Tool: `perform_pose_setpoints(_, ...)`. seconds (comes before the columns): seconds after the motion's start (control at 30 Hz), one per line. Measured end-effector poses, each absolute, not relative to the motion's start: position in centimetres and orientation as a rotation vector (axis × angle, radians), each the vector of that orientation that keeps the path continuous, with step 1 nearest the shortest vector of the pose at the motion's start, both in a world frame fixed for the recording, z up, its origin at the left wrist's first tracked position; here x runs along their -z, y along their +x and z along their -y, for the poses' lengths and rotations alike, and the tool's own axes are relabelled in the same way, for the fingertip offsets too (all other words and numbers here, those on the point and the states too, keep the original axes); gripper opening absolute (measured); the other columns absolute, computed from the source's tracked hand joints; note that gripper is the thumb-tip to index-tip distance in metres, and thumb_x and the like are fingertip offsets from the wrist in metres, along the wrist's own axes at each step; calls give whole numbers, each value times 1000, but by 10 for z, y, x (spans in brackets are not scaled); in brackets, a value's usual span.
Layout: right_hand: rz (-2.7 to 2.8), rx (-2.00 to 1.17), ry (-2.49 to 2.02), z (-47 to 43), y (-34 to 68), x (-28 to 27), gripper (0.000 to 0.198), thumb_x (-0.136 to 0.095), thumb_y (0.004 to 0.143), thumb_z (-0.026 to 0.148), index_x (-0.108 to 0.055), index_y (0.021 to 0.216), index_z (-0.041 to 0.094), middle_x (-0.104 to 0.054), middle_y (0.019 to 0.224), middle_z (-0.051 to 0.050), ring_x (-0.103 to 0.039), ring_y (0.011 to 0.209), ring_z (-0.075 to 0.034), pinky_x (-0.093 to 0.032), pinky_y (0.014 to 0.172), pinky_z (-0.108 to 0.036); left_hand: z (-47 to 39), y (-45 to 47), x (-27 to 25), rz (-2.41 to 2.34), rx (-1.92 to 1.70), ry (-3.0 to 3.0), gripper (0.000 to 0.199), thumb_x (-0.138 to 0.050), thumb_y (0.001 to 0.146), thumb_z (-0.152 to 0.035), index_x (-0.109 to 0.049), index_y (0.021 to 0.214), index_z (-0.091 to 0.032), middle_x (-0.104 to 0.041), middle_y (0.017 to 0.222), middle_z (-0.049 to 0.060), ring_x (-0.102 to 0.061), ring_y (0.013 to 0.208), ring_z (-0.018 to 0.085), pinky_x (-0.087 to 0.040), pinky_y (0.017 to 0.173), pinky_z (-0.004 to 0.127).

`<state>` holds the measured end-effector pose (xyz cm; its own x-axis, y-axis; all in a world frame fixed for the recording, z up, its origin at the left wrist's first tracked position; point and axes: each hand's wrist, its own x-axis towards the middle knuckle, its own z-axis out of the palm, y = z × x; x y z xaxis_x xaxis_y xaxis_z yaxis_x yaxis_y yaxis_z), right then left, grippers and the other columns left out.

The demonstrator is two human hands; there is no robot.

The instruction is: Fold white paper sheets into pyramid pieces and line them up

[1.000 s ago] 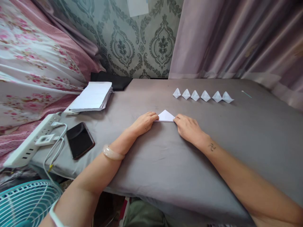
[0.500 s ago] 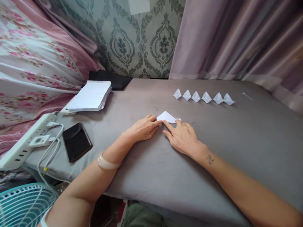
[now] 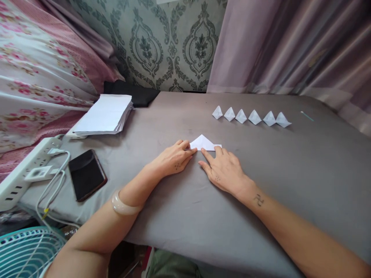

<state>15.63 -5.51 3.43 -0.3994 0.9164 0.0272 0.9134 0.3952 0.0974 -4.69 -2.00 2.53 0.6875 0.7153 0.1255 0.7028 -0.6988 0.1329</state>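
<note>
A white sheet of folded paper (image 3: 203, 143), with a peaked top and a narrow strip along its lower edge, lies flat on the grey cloth. My left hand (image 3: 176, 156) has its fingers drawn together on the paper's left end, covering that corner. Spread out at the right, my right hand (image 3: 224, 166) presses its index finger on the lower edge and other fingertips near the right end. Its thumb rests apart on the cloth. Beyond the paper stands a row of several small folded paper boats (image 3: 255, 117).
On the left lie a stack of white paper (image 3: 102, 114), a black phone (image 3: 87, 175) and a white power strip (image 3: 27, 172) with cables. A thin cotton swab (image 3: 307, 116) lies at the far right. A turquoise fan (image 3: 27, 253) stands below the table's left edge.
The view has shifted slightly. My left index finger has slid a little left along the lower edge, parting from the right index finger. The paper keeps its shape.
</note>
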Motion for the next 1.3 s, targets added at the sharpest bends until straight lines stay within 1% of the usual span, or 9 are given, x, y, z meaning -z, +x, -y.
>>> perform_pose_setpoints(0.17, -2578, -144, 1751, 54, 161, -38, 54, -30, 99, 45, -51, 135, 12, -57, 120, -17, -56, 103, -27, -43, 80, -35, 19, -48, -26, -1213, -268, 2799, 40, -32, 98, -31, -58, 126, -17, -57, 109, 12, -53, 100, 22, -48, 87, 34)
perform_pose_setpoints(0.47, -2496, -121, 1846, 50, 161, -38, 41, -38, 95, 29, -61, 115, 2, -59, 109, -20, -59, 94, -28, -45, 63, -35, 15, -50, -26, -1333, -350, 2653, 34, -37, 98, -30, -69, 101, -18, -64, 106, 9, -59, 102, 22, -49, 80, 30)
perform_pose_setpoints(0.67, -2565, -189, 1984, 36, 169, -27, 33, -37, 88, 14, -69, 92, 6, -64, 97, -19, -59, 92, -29, -43, 64, -34, 0, -49, -16, -1331, -454, 2704, 34, -44, 96, -39, -63, 120, -25, -63, 106, 8, -59, 96, 21, -46, 76, 29)
perform_pose_setpoints(0.77, -2580, -89, 2332, 15, 183, -17, 32, -39, 87, 19, -70, 83, 12, -67, 93, -17, -60, 87, -27, -43, 71, -34, -9, -48, -12, -1279, -482, 2739, 34, -43, 95, -43, -68, 110, -27, -62, 100, 7, -58, 92, 20, -45, 74, 28)
perform_pose_setpoints(0.9, -2576, 293, 2799, -6, 197, -10, 34, -38, 85, 19, -71, 87, 13, -70, 91, -13, -62, 85, -22, -43, 81, -33, -9, -44, -11, -1230, -474, 2840, 40, -34, 98, -40, -70, 101, -23, -62, 97, 8, -57, 89, 20, -43, 72, 28)
perform_pose_setpoints(1.0, -2511, 710, 3000, -9, 198, -9, 33, -38, 85, 25, -70, 88, 15, -71, 90, -11, -63, 84, -22, -44, 81, -34, -5, -40, -14, -1231, -467, 2911, 40, -32, 98, -32, -69, 96, -17, -63, 90, 10, -56, 82, 19, -42, 71, 30)
perform_pose_setpoints(1.1, -2516, 1302, 3088, -7, 196, -10, 36, -37, 88, 38, -66, 91, 17, -69, 99, -11, -64, 84, -21, -46, 75, -33, -1, -36, -18, -1344, -764, 2692, 33, -38, 95, -29, -68, 93, -15, -64, 83, 9, -56, 75, 17, -42, 71, 29)
perform_pose_setpoints(1.2, -2545, 2209, 2738, -5, 191, -15, 46, -47, 84, 60, -62, 101, 20, -67, 106, -10, -64, 91, -21, -48, 74, -31, 5, -30, -24, -1323, -1158, 2081, 29, -48, 90, -34, -68, 90, -14, -65, 78, 5, -55, 69, 14, -42, 65, 25)
perform_pose_setpoints(1.3, -2318, 2984, 2055, 3, 181, -24, 54, -66, 70, 66, -62, 103, 23, -68, 102, -7, -62, 95, -20, -47, 78, -30, 15, -22, -29, -1166, -1257, 1594, 32, -56, 83, -42, -68, 84, -12, -64, 71, 3, -53, 62, 12, -39, 58, 22)
